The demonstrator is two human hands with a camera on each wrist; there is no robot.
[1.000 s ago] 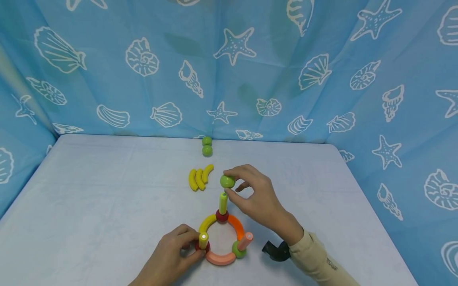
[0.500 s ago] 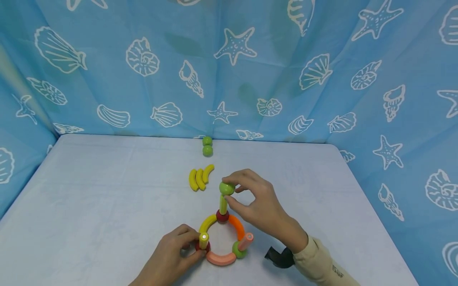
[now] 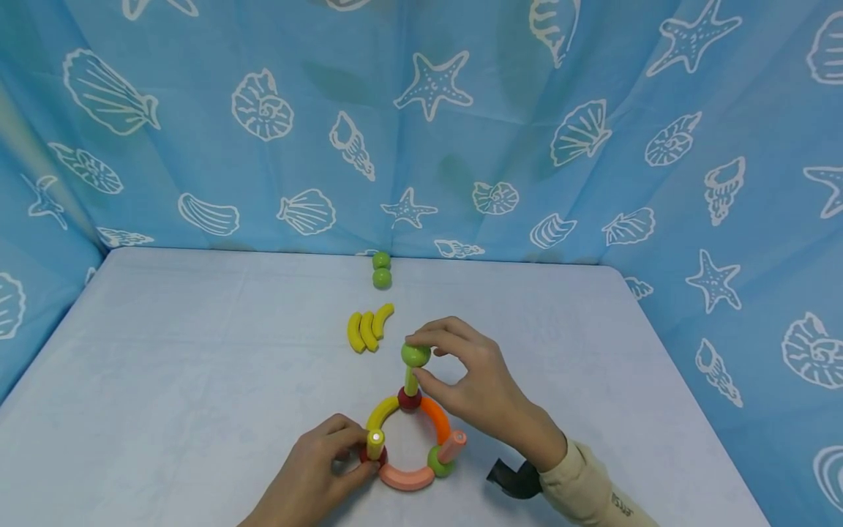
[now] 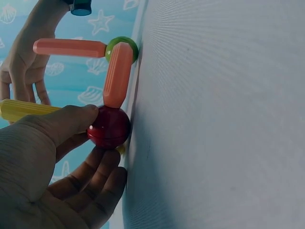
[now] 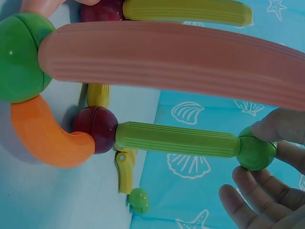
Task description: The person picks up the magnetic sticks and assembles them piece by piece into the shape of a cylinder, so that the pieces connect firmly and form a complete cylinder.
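Observation:
The right hand (image 3: 477,373) pinches a green ball (image 3: 416,354) at the top of an upright light-green rod (image 5: 178,139); in the right wrist view ball and rod touch. That rod stands on a dark red ball (image 3: 409,398). At the near left of the ring, the left hand (image 3: 316,468) grips another red ball (image 4: 109,127), under an upright yellow rod (image 3: 375,443). Curved yellow (image 3: 382,411), orange (image 3: 436,417) and pink (image 3: 406,478) pieces join the balls. A pink rod (image 3: 452,445) rises from a green ball (image 3: 440,461) at the near right.
Three curved yellow pieces (image 3: 368,331) lie on the white table (image 3: 197,366) behind the ring, with two green balls (image 3: 381,278) farther back. A black strap-like object (image 3: 515,479) is beside the right sleeve. A blue seashell-print cloth (image 3: 369,88) hangs behind.
The right hand has lowered the green ball from above the light-green rod onto its top, moving slightly toward the near side. The left hand has stayed in place.

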